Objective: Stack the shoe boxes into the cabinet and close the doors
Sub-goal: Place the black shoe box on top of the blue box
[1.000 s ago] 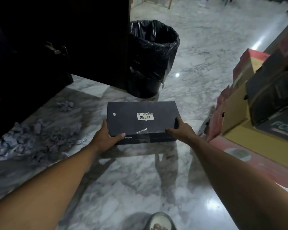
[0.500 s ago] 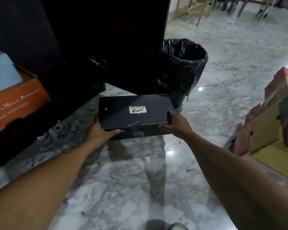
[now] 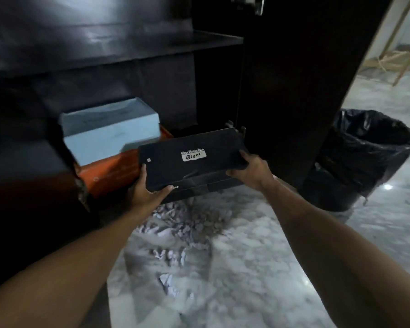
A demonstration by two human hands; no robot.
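I hold a black Onitsuka Tiger shoe box (image 3: 189,159) level in front of the dark cabinet's (image 3: 118,55) bottom compartment. My left hand (image 3: 145,189) grips its near left corner, and my right hand (image 3: 251,170) grips its right end. Inside the compartment, to the left, a light blue box (image 3: 109,131) sits on top of an orange box (image 3: 109,174). The black box's far edge is at the compartment's opening, right of that stack. The cabinet's right door (image 3: 294,79) stands open.
A bin lined with a black bag (image 3: 365,157) stands to the right of the open door. Crumpled paper scraps (image 3: 185,223) lie on the marble floor under the box. A wooden frame (image 3: 402,53) stands at the far right.
I have carried the black box up and to the left, from over the floor to the cabinet's opening. The blue and orange boxes have come fully into view; the pile of boxes at right has left it.
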